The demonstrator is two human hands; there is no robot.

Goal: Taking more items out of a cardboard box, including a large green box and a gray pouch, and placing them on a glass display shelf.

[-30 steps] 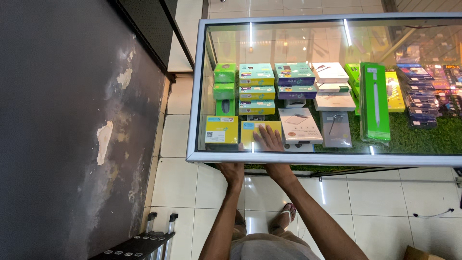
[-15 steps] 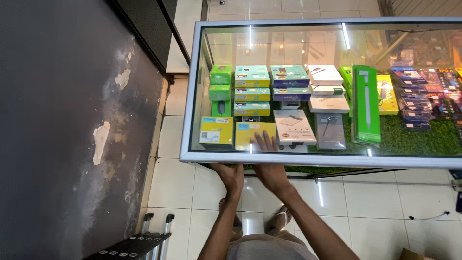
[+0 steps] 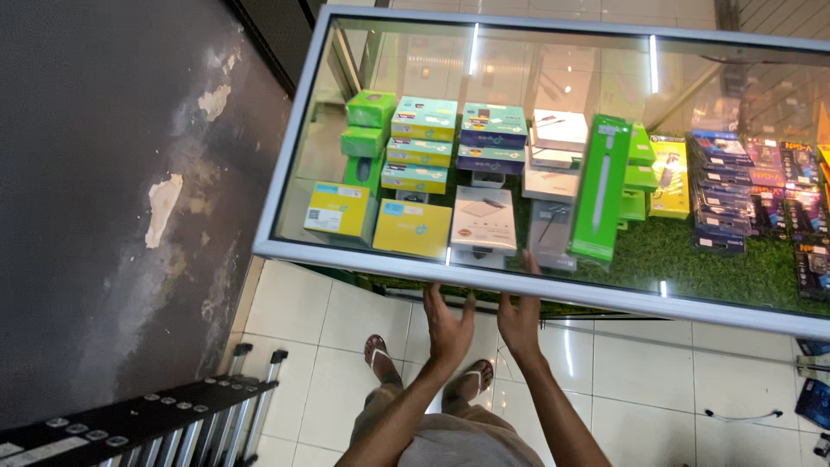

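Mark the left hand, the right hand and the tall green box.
left hand (image 3: 447, 322), head view, back of the hand.
right hand (image 3: 519, 320), head view, back of the hand.
tall green box (image 3: 599, 188), head view, middle of its front face.

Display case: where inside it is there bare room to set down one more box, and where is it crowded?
In the display case, bare green turf lies in front, between the tall green box and the dark packets at right. The far strip behind the box stacks looks free too. The left and middle are crowded. Both hands reach in under the front rim.
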